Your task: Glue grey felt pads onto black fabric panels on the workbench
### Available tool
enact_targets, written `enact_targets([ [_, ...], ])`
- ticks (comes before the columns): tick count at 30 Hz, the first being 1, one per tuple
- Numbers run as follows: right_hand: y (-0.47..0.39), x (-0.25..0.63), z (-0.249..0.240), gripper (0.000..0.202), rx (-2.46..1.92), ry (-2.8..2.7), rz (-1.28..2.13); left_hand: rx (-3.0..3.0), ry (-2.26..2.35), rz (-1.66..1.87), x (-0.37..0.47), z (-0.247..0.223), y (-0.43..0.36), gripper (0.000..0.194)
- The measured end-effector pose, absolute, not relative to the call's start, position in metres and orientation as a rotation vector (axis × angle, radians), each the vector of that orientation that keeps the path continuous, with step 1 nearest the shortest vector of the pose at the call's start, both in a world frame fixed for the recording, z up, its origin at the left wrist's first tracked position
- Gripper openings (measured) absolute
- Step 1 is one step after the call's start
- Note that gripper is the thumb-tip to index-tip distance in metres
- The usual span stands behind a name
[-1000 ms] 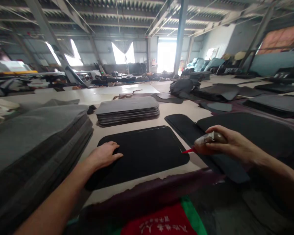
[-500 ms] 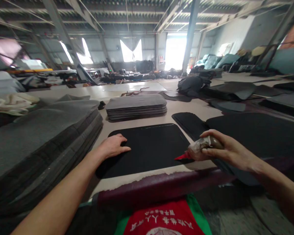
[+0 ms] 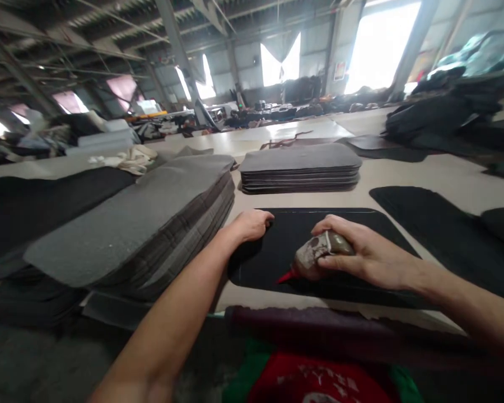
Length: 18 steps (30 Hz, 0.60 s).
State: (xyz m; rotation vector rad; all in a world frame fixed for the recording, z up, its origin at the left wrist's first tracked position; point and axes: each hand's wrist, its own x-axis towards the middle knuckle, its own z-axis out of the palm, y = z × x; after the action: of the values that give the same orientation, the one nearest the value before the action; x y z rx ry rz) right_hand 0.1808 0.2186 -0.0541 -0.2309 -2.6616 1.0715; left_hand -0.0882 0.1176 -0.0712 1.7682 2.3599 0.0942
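A black sheet (image 3: 285, 246) with rounded corners lies flat in front of me, with a thin pale line along its far edge. My left hand (image 3: 252, 225) rests at the sheet's left side with fingers curled in; whatever is under the fingertips is hidden. Wrapped round a smeared squeeze bottle (image 3: 313, 257) with a red nozzle, my right hand (image 3: 357, 246) holds it tilted down to the left. The nozzle tip is over the sheet's near edge, left of its middle; I cannot tell if it touches.
A stack of grey sheets (image 3: 300, 168) stands behind the black sheet. On the left is a tall grey pile (image 3: 151, 218). More black pieces (image 3: 428, 224) lie to the right. Dark red material (image 3: 319, 330) hangs over the table's near edge.
The bottle has moved left along the near edge from the sheet's right corner. My left hand's fingers, outstretched before, are now curled in. The view has turned left.
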Motion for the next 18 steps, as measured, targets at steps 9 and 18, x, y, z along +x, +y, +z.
enact_targets([
  [9, 0.193, 0.125, -0.064, 0.033, -0.001, -2.623, 0.902, 1.756, 2.315, 0.126, -0.095, -0.068, 0.117, 0.032],
  [18, 0.205, 0.117, -0.081, 0.037, -0.267, -2.427, 1.016, 1.663, 2.291, 0.222, -0.104, -0.067, 0.108, 0.035],
])
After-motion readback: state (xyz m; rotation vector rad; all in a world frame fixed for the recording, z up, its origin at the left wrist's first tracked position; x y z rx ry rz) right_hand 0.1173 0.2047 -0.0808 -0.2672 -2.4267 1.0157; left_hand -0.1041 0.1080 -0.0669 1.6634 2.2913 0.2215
